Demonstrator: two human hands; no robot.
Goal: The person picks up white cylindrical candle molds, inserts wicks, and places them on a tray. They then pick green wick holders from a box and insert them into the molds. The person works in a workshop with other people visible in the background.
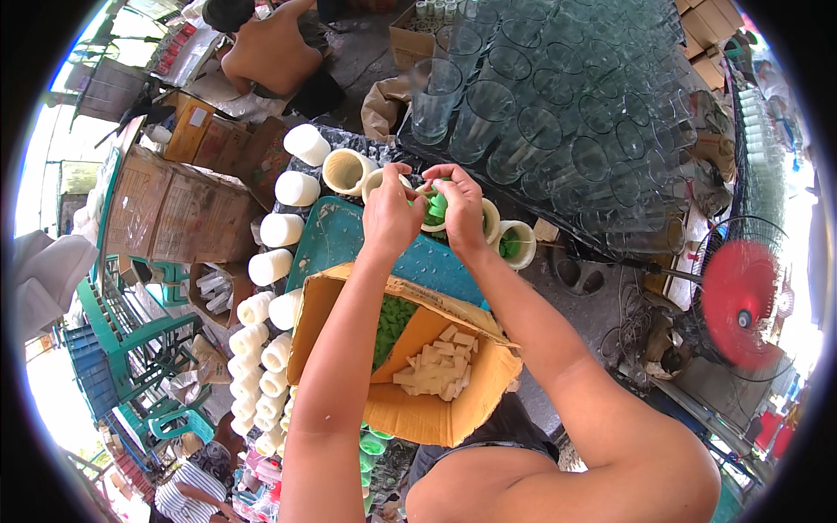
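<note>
Both my hands meet over a row of cream cup-shaped moulds (pixel 347 172) beside a teal tray. My left hand (pixel 391 213) has its fingers drawn together at a mould's rim; what they pinch is hidden. The fingers of my right hand (pixel 460 205) close on bright green pieces (pixel 436 209) at the mouth of a mould. Another mould (pixel 518 247) to the right has green pieces inside. Under my forearms stands an open cardboard box (pixel 410 427) with a divider. It holds small green pieces (pixel 395 327) on one side and cream strips (pixel 438 366) on the other.
White cylinders (pixel 282 230) line the left side of the teal tray (pixel 336 240). Many clear glasses (pixel 540 131) crowd the far right. A red fan (pixel 741 305) stands at right. Cartons (pixel 174 205) and green chairs (pixel 131 349) are at left. Another person (pixel 270 52) sits at the far left.
</note>
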